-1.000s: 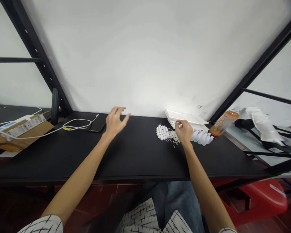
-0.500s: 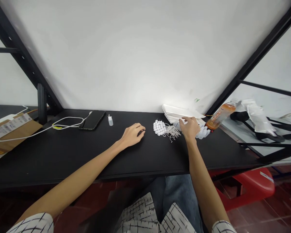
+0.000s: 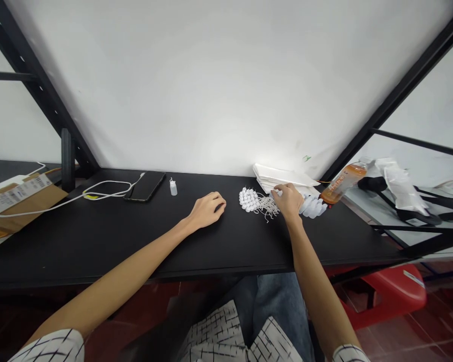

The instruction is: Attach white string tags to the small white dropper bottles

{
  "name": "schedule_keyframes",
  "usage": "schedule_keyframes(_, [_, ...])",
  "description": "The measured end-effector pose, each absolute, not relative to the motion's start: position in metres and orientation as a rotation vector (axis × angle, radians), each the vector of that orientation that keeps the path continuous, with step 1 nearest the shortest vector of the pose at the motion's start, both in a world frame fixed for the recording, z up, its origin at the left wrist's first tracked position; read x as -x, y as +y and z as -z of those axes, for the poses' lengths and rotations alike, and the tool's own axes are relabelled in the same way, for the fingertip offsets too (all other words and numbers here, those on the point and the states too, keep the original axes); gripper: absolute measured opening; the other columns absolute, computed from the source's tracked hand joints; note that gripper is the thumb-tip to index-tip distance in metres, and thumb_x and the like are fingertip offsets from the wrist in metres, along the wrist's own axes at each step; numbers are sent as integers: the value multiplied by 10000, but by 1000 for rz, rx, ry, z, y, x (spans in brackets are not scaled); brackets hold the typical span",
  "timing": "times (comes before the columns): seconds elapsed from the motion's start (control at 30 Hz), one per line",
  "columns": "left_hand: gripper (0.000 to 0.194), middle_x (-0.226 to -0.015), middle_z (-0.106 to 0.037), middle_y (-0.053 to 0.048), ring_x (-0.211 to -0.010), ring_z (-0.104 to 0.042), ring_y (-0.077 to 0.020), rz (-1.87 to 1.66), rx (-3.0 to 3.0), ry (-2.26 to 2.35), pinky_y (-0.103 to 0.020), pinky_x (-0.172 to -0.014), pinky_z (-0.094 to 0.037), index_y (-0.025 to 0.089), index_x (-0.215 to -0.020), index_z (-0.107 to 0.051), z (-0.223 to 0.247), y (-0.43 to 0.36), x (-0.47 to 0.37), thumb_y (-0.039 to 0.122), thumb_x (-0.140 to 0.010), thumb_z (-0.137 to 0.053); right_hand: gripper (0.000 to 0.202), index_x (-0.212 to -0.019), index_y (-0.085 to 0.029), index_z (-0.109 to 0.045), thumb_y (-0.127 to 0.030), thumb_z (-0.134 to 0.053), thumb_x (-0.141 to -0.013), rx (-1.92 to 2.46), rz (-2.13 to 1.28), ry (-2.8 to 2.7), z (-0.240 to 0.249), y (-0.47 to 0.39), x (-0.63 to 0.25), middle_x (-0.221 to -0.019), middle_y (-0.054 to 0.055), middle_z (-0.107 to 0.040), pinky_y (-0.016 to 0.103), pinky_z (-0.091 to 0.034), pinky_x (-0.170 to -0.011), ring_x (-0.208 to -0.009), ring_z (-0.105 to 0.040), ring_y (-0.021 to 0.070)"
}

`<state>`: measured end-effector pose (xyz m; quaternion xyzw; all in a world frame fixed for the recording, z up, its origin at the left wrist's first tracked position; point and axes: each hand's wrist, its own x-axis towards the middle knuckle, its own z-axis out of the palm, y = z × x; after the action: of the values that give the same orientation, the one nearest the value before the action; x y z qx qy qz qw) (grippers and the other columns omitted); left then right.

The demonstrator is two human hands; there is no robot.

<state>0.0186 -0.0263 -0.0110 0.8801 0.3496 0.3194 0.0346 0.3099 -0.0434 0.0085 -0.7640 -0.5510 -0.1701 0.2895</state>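
Observation:
My left hand point(image 3: 207, 210) rests on the black table, its fingers loosely curled. A gap shows between thumb and index finger, with nothing visible in it. My right hand point(image 3: 288, 200) is over the right edge of a pile of thin white cords point(image 3: 267, 207). Its thumb and fingertips are drawn together; whatever is between them is hidden. A cluster of small white round pieces point(image 3: 248, 199) lies left of the cords. Several translucent plastic bottles point(image 3: 313, 206) lie right of my right hand, partly covered by it. A small capped bottle point(image 3: 173, 187) stands alone farther left.
Behind my right hand is a stack of white sheets point(image 3: 283, 176). A bottle of orange drink point(image 3: 343, 183) leans at the right. A phone point(image 3: 145, 186), a white cable point(image 3: 109, 193) and a cardboard package point(image 3: 26, 206) are leftward. Black metal posts point(image 3: 68, 158) flank the table point(image 3: 117, 246).
My right hand has shifted left, from beside the plastic bottles to the edge of the cords, uncovering more of the bottles. My left hand has stayed in place.

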Motion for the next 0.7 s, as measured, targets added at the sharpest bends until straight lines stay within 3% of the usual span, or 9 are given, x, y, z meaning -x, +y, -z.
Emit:
schedule_keyframes(0.27, [214, -950, -674, -41, -851, -622, -162, -982, -2717, 1074, -263, -668, -474, 188, -868, -682, 10, -26, -18, 215, -913, -474, 155, -896, -210, -724, -247, -588, -833, 2027, 457, -1466, -7, -43, -306, -962, 56, -682, 275, -246, -580, -729, -551, 175])
schedule_keyframes(0.5, [224, -954, -674, -44, -873, -623, -163, -1013, -2719, 1062, -256, -656, -472, 187, -879, -683, 9, -26, -18, 224, -921, -467, 201, -908, -171, -707, -272, -554, -826, 1694, 523, -1268, -10, -43, -299, -956, 70, -685, 288, -384, -631, -580, -521, 123])
schedule_keyframes(0.6, [229, -963, -673, -39, -848, -622, -152, -1023, -2682, 1071, -256, -670, -476, 192, -944, -682, 7, -27, -17, 251, -934, -461, 213, -889, -164, -691, -315, -562, -810, 1483, 343, -1242, -13, -44, -287, -906, 62, -685, 293, -435, -632, -545, -509, 111])
schedule_keyframes(0.7, [261, -972, -665, -33, -820, -618, -143, -1017, -2617, 1104, -253, -670, -479, 199, -1069, -662, 3, -29, -17, 324, -946, -469, 240, -863, -164, -689, -376, -600, -795, 1315, -41, -1261, -13, -46, -266, -820, 48, -673, 275, -419, -539, -526, -491, 109])
